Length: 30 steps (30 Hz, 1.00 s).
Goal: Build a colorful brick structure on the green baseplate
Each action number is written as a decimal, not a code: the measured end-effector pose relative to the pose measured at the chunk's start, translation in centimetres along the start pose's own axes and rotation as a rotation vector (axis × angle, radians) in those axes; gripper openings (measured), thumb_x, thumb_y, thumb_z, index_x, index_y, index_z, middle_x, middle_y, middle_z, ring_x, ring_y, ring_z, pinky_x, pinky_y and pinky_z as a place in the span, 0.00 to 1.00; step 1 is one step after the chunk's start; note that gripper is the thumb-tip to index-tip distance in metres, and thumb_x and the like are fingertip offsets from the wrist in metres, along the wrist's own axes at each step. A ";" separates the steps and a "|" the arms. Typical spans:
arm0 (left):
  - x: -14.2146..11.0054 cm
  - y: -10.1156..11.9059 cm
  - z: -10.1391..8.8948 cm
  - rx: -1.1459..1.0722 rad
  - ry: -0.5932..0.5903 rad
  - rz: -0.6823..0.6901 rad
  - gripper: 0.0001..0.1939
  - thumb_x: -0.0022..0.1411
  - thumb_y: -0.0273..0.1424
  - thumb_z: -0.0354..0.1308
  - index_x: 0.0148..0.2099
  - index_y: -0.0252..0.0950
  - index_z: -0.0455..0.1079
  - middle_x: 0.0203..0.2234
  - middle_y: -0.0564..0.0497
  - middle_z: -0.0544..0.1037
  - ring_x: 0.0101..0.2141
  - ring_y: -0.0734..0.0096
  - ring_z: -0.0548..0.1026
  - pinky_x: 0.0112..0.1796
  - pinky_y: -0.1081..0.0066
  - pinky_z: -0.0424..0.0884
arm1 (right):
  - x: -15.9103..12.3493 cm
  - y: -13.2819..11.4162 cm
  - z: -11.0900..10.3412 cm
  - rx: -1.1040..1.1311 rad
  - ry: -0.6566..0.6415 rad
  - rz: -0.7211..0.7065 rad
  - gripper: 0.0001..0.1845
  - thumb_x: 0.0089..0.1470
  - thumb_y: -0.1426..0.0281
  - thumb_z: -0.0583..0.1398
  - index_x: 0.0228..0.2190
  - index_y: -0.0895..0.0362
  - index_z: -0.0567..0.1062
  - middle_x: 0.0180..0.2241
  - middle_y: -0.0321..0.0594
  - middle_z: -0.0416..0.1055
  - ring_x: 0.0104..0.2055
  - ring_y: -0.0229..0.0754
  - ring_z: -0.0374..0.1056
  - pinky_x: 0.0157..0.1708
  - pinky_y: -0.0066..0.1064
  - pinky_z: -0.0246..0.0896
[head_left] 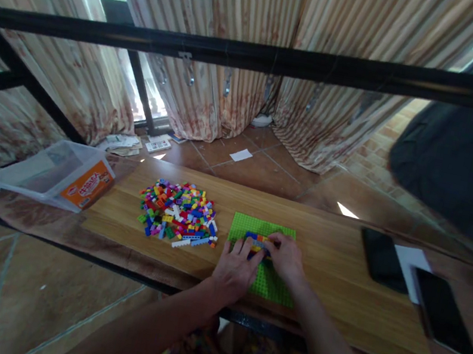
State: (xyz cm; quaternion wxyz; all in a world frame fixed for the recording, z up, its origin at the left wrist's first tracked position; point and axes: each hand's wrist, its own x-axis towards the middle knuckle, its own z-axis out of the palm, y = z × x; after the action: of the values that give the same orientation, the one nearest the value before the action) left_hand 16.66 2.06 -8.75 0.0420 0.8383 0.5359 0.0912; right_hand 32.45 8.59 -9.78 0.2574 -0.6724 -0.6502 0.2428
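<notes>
Left of centre, loose bricks lie heaped on the desk. Right of them, the left hand and right hand bend, fingertips nearly together, at a small brick build on the green baseplate; whether they pinch it, I cannot tell. Likely light, rigid; best gripped by its sides.

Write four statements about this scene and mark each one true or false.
1. The left hand and right hand are both over the green baseplate. True.
2. The loose bricks lie right of the green baseplate. False: the loose bricks lie to its left.
3. The plastic box carries an orange label. True.
4. The white paper lies inside the plastic box. False: it lies by the dark phones.
</notes>
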 end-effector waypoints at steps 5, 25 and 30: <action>-0.5 -0.3 0.0 -0.058 0.026 0.005 0.25 0.65 0.35 0.51 0.63 0.45 0.60 0.61 0.40 0.61 0.56 0.48 0.64 0.53 0.42 0.62 | 0.3 0.6 -0.3 0.074 0.030 -0.023 0.12 0.52 0.65 0.58 0.34 0.56 0.79 0.34 0.41 0.77 0.37 0.42 0.72 0.41 0.32 0.65; -7.6 -4.6 0.6 -0.301 0.297 -0.071 0.19 0.66 0.26 0.48 0.59 0.35 0.63 0.56 0.41 0.69 0.56 0.60 0.68 0.55 0.54 0.70 | 0.7 -5.2 3.5 -0.405 -0.087 -0.231 0.36 0.63 0.51 0.42 0.64 0.61 0.55 0.67 0.50 0.48 0.69 0.51 0.37 0.64 0.53 0.32; -7.4 -4.6 0.3 -0.292 0.310 -0.069 0.17 0.65 0.26 0.50 0.56 0.34 0.66 0.52 0.42 0.72 0.54 0.61 0.70 0.53 0.57 0.72 | 0.4 -5.3 4.5 -0.499 -0.118 -0.211 0.40 0.62 0.48 0.39 0.65 0.62 0.52 0.68 0.49 0.44 0.70 0.51 0.32 0.64 0.54 0.28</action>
State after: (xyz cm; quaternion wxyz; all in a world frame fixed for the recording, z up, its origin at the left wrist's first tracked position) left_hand 9.63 -2.69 -10.60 0.0832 0.7803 0.5455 0.2945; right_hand 25.51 9.20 -9.59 0.0694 -0.6282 -0.7702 0.0859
